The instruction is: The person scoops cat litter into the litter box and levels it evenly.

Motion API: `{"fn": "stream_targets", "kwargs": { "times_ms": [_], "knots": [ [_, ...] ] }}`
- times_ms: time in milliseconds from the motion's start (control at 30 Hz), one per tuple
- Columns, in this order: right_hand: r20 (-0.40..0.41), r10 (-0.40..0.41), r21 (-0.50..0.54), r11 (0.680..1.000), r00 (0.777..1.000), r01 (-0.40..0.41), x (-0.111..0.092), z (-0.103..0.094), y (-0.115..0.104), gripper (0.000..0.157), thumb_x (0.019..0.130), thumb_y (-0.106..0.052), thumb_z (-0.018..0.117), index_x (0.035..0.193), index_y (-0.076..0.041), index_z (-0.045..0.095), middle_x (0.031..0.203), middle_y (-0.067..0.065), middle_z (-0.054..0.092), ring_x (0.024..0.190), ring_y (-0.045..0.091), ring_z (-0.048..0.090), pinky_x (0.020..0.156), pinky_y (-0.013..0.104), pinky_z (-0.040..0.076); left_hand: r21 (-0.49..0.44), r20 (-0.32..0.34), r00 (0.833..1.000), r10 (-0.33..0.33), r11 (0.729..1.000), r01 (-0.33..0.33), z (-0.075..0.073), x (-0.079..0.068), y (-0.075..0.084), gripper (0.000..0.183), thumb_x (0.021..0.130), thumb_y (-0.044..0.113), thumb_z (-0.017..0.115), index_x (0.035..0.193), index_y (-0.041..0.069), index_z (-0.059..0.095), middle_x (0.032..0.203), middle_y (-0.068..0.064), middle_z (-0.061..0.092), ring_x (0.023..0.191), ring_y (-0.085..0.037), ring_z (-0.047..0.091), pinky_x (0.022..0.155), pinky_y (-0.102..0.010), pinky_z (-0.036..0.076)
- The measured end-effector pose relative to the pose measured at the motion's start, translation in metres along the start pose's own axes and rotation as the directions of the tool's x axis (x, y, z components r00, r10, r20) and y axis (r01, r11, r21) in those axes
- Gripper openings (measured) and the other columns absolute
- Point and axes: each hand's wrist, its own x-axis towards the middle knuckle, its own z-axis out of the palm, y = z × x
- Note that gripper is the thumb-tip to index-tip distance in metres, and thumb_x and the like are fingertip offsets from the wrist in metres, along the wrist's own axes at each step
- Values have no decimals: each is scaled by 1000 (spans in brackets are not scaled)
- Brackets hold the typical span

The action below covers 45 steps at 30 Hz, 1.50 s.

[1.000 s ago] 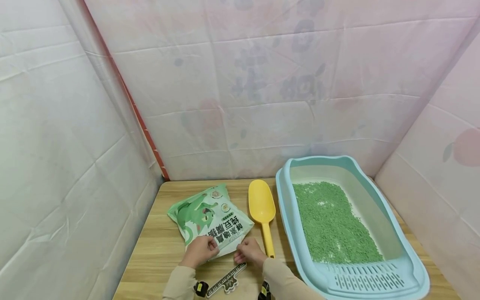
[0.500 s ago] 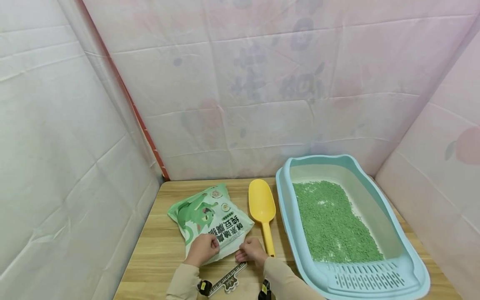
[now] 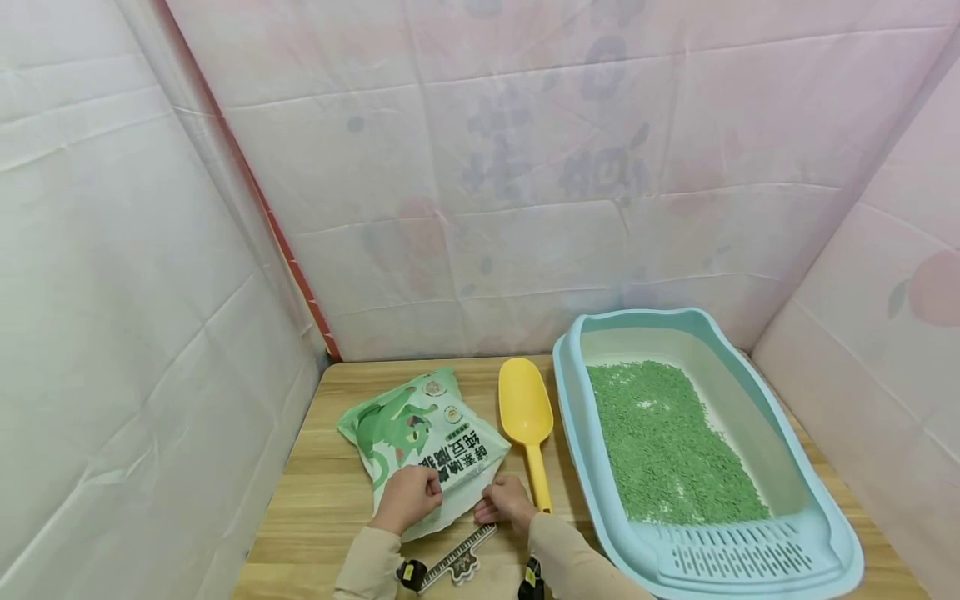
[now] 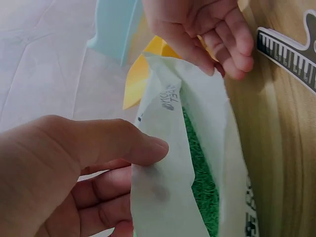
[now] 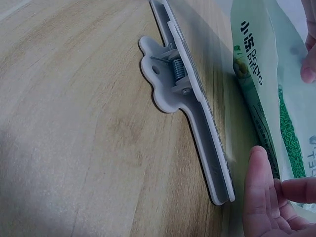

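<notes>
On the wood-grain table (image 3: 296, 525), a green bag (image 3: 416, 442), yellow scoop (image 3: 525, 404), piano-key clip (image 3: 463, 558) and blue tray (image 3: 596, 467).

The left hand (image 4: 74, 165) pinches 1 wall of the open bag (image 4: 160, 121), thumb in front, fingers behind; green pellets (image 4: 203, 185) show inside. The right hand (image 4: 205, 29) pinches the far end. Beyond are a yellow scoop (image 4: 136, 79) and pale-blue tub (image 4: 113, 29). A clip (image 4: 289, 57) rests on the surface (image 4: 276, 148).
</notes>
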Motion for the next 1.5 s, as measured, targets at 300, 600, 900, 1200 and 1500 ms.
{"fn": "stream_targets", "kwargs": {
  "times_ms": [300, 600, 900, 1200, 1500],
  "knots": [
    [-26, 20, 14, 1000, 999, -20, 3, -1, 2, 15, 89, 0, 46, 92, 10, 57, 71, 15, 69, 54, 12, 66, 60, 32, 60, 15, -30, 999, 20, 1000, -19, -18, 1, 5, 23, 67, 7, 75, 57, 20, 59, 51, 11, 56, 48, 5, 40, 73, -36, 56],
    [-22, 16, -15, 1000, 1000, -16, 3, -1, 5, 17, 91, -1, 45, 94, 13, 55, 73, 20, 70, 53, 12, 66, 60, 33, 60, -65, -19, 999, 42, 997, -43, -38, 5, 7, 21, 73, 7, 73, 60, 18, 61, 54, 9, 57, 50, 6, 41, 66, -27, 53],
    [-31, 40, -21, 999, 999, -41, 0, -1, 4, 18, 89, 0, 44, 90, 13, 57, 71, 19, 71, 52, 11, 65, 59, 31, 59, -129, -78, 997, 27, 991, -37, -52, 10, 12, 19, 75, 4, 71, 62, 16, 62, 58, 6, 62, 52, 6, 46, 52, -14, 40],
    [-58, 42, -9, 999, 997, -43, -1, -6, 2, 21, 89, 0, 42, 86, 13, 59, 69, 17, 69, 52, 11, 64, 59, 30, 59, -204, -178, 983, -36, 979, -2, -67, 24, 19, 19, 80, 7, 74, 66, 15, 65, 62, 3, 66, 53, 2, 53, 55, -14, 44],
    [-178, 6, 12, 1000, 984, -4, 3, -16, -5, 20, 89, 1, 42, 84, 12, 58, 60, 10, 63, 47, 10, 61, 55, 29, 58, -189, -278, 961, -15, 981, -39, -66, 38, 26, 14, 80, 10, 76, 69, 13, 68, 65, 0, 68, 58, -7, 61, 58, -16, 48]
  ]
}}
